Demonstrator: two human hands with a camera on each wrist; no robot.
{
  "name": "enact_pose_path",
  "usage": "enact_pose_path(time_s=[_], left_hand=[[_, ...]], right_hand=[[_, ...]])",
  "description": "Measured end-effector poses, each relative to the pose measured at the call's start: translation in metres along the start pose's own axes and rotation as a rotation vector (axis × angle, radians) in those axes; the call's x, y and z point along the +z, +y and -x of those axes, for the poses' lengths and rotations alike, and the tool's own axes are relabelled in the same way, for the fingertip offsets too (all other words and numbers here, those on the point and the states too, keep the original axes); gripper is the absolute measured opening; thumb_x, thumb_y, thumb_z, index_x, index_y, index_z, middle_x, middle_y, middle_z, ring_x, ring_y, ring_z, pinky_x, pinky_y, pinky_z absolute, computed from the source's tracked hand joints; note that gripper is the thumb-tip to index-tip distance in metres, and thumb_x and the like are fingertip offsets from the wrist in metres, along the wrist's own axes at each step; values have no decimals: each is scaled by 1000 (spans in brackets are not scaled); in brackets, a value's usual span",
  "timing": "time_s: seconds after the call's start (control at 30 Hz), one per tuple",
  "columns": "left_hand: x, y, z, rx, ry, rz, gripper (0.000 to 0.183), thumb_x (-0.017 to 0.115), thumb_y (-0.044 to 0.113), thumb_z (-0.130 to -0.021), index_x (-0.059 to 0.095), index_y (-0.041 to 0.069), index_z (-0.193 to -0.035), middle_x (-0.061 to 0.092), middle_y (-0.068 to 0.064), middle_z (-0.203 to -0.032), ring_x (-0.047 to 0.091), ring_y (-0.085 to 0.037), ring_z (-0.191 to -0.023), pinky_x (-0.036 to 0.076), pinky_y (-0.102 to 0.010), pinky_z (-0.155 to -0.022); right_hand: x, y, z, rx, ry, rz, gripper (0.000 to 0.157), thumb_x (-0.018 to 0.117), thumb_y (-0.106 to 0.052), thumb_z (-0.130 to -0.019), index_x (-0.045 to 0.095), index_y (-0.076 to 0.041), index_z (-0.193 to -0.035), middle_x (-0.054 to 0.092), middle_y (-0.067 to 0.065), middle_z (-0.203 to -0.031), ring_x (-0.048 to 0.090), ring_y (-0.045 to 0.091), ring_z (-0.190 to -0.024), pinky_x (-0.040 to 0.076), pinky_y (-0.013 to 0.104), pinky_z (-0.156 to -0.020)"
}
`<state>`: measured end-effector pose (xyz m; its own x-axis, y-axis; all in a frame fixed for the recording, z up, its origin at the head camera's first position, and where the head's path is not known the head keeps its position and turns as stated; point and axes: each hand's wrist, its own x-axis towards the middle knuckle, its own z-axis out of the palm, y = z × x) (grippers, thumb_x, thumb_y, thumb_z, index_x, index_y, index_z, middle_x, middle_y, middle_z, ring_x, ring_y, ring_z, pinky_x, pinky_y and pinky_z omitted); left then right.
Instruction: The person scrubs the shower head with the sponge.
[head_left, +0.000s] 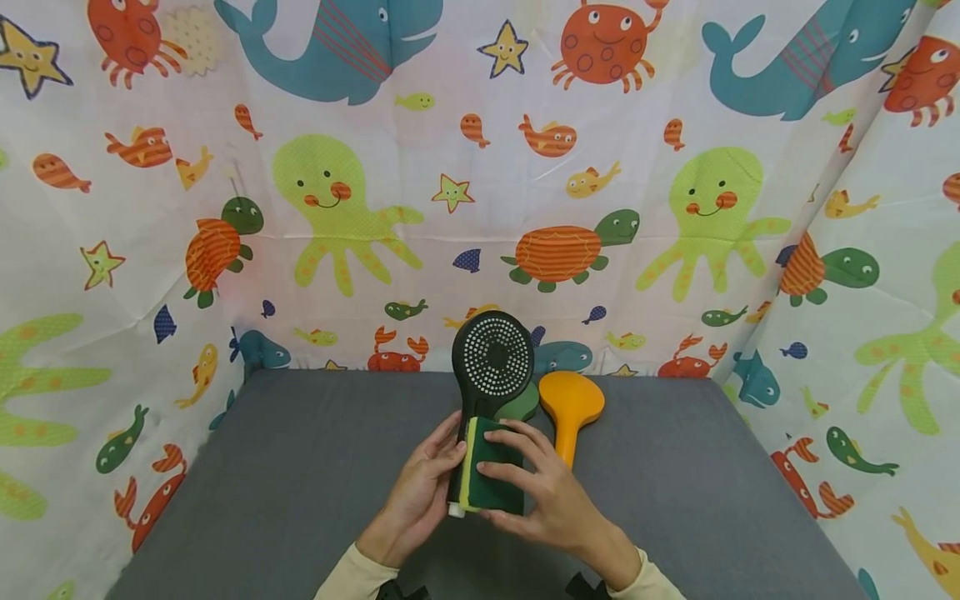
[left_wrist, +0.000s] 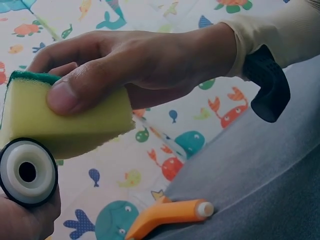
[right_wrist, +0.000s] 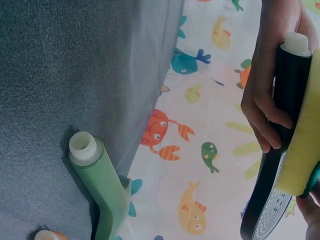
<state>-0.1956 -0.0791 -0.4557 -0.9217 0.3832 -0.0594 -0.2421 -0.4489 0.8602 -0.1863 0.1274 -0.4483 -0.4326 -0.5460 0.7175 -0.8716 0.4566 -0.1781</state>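
Note:
My left hand (head_left: pixel 417 492) grips the handle of a black shower head (head_left: pixel 495 354), held upright with its perforated face towards me. Around a green-and-yellow sponge (head_left: pixel 493 471) curl the fingers and thumb of my right hand (head_left: pixel 558 504), keeping the sponge against the front of that handle. In the left wrist view the sponge's yellow side (left_wrist: pixel 70 117) lies right by the handle's round white end (left_wrist: pixel 27 171). The right wrist view has the left fingers wrapped over the black handle (right_wrist: pixel 290 85), with the white threaded end sticking out past them.
Behind the hands a green shower head (right_wrist: pixel 102 182) lies on the grey table (head_left: pixel 322 475), partly hidden in the head view. To its right lies an orange shower head (head_left: pixel 572 402). A curtain (head_left: pixel 450 233) printed with sea animals rises along the table's back and sides.

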Motion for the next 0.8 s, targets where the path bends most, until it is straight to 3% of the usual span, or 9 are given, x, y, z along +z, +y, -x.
enact_pose_path(time_s=[0.23,0.5,0.8], left_hand=[[-1,-2,1,11,14,-6,61,51,18,-103,22,19,-157,25,-12,-161,30,-21,-144,31,-36,-115],[1,-1,2,14,-3,47,64,54,15,-101,23,19,-156,33,-10,-154,44,-14,-132,44,-27,-104],[3,-2,3,0,-9,4,65,57,15,-99,25,18,-155,47,-6,-139,51,-15,-124,43,-28,-103]], right_hand=[[0,3,-3,-23,17,12,38,72,-48,-86,68,-27,-118,55,5,-137,47,30,-130,50,49,-99],[-2,12,-4,-2,22,19,38,68,-50,-88,69,-25,-117,55,7,-136,46,31,-130,49,54,-98],[-6,20,-5,15,26,43,40,74,-47,-84,70,-24,-116,55,6,-137,45,31,-132,46,53,-102]])
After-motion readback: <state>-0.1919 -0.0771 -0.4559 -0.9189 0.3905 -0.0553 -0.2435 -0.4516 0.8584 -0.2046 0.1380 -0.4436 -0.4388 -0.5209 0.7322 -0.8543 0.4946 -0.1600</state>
